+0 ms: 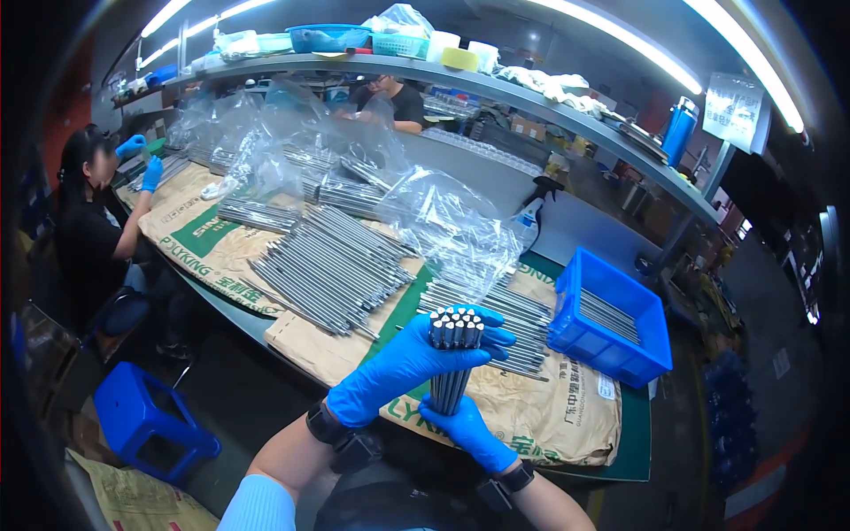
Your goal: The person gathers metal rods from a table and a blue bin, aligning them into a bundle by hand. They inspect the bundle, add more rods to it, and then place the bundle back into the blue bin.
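Observation:
A bundle of thin metal rods [450, 389] stands nearly upright before me, its round ends facing up. My left hand [398, 358], in a blue glove, wraps around the bundle just below the upper ends. Lower down, my right hand [469, 432], gloved in the same blue, closes around the same rods; their bottom ends are hidden. Behind my hands lies a row of loose metal rods [522, 341], partly under clear plastic bags [452, 221]. A larger spread of rods [328, 265] rests on brown paper sacks to the left.
A blue plastic bin [611, 350] with rods inside sits at the table's right. Near it stands a spray bottle [531, 212]. Across the back runs a loaded shelf [531, 86]. One gloved co-worker [97, 203] sits at the left, near a blue stool [146, 411]; another person [403, 106] is behind.

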Demonstrator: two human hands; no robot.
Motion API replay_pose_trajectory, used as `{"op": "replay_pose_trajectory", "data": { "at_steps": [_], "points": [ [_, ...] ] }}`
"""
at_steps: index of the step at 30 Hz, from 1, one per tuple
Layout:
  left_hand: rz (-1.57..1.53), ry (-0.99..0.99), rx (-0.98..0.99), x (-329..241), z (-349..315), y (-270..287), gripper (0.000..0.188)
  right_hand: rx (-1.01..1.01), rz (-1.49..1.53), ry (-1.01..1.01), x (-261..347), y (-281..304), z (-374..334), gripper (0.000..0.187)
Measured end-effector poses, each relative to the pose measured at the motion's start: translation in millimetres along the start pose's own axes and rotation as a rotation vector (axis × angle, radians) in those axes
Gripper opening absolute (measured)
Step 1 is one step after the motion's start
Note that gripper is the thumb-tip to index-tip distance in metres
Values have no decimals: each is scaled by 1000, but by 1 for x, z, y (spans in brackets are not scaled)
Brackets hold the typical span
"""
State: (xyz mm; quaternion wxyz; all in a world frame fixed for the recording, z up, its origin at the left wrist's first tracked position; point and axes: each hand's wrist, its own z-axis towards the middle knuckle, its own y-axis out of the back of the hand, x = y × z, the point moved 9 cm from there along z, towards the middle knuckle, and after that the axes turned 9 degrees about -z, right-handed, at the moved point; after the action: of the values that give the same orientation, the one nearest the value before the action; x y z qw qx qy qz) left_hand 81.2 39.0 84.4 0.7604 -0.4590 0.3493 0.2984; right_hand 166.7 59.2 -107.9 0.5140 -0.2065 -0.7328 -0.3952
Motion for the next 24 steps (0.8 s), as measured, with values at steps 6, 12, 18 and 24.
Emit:
{"op": "replay_pose_trajectory", "data": {
  "at_steps": [6, 12, 18, 24],
  "points": [
    [21, -134, -74, -10, -22, 27, 37, -47, 16, 131, 11, -7, 4, 25],
    [232, -95, -34, -22, -38, 18, 37, -88, 32, 146, 6, -7, -1, 23],
    [64, -186, -160, -24, -58, 31, 43, -75, -79, 200, 15, -10, 1, 23],
    [45, -214, -109, -22, -65, 36, 50, -135, -160, 298, 17, -8, 0, 24]
  ]
}}
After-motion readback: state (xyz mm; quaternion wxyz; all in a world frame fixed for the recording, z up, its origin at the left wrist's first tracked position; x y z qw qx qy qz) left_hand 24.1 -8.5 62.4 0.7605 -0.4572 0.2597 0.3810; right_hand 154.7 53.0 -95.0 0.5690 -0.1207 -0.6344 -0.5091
